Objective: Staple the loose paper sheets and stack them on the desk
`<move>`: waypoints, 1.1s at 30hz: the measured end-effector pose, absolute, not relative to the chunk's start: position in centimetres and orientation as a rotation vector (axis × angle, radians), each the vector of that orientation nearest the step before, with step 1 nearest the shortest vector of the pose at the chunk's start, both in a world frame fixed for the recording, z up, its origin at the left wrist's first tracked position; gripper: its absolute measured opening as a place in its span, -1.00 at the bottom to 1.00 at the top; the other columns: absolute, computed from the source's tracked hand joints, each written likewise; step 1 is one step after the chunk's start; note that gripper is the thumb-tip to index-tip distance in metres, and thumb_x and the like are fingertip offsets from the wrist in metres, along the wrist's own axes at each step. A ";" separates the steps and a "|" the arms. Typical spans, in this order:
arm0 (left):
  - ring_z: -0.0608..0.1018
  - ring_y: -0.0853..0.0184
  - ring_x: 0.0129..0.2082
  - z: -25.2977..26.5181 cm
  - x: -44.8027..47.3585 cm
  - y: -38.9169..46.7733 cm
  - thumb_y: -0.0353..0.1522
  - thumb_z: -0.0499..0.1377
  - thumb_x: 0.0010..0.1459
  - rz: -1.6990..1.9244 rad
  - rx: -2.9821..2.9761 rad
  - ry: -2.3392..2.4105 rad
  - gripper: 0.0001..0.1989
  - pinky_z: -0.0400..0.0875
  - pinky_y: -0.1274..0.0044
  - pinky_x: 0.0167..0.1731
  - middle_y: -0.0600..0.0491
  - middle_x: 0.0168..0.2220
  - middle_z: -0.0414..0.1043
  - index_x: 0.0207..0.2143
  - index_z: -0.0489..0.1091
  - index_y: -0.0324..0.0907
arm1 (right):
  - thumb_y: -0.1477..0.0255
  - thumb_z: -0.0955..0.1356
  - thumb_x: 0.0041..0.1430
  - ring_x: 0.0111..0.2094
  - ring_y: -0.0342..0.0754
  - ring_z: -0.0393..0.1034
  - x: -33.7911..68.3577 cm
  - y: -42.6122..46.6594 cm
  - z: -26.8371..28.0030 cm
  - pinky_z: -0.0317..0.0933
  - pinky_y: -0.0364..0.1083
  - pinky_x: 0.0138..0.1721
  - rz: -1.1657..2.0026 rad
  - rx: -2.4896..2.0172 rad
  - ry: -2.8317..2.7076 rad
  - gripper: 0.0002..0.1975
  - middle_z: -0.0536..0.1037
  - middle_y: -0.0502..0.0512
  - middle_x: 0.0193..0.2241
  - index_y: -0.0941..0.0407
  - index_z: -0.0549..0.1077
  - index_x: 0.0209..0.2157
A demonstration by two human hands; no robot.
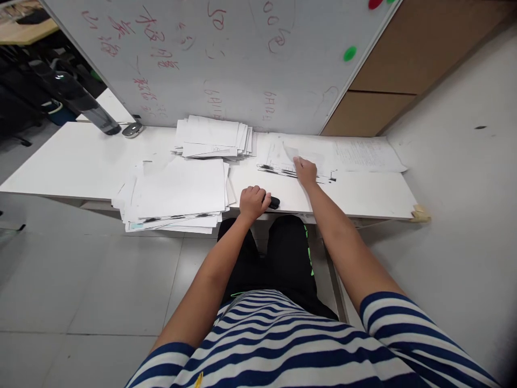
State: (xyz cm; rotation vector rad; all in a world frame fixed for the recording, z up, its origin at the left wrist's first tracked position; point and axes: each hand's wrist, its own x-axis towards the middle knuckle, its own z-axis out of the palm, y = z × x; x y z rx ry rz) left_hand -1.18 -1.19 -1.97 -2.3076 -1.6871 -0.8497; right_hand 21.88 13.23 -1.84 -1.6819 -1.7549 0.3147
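Near the front edge of the desk, my left hand [253, 202] is closed around a black stapler [275, 202]; only one end of it sticks out past my fingers. Farther right and deeper on the desk, my right hand [306, 170] pinches the edge of a thin paper sheet [291, 152], which curls up from the surface. Dark printed marks show along the near side of the papers under that hand. Left of my left hand lies a large loose pile of paper [181, 188], and behind it a smaller stack of paper [210, 134].
A whiteboard [242, 59] with red writing stands along the back of the white desk [68, 167]. At the left are a dark bottle [81, 99] and a computer mouse [132, 130]. A printed sheet [365, 153] lies at right, beside the wall [464, 215].
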 end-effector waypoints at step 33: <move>0.39 0.18 -0.29 -1.9 -1.1 -1.1 -0.20 0.01 0.35 -0.881 -2.336 -1.702 -0.67 0.10 0.35 -0.26 -0.06 -0.37 0.43 -0.40 0.43 -0.13 | 0.31 0.20 0.35 0.04 0.21 0.19 18.6 14.5 -2.4 0.09 0.17 0.15 0.086 -1.879 -1.758 -0.57 0.37 0.37 0.03 0.22 0.54 0.02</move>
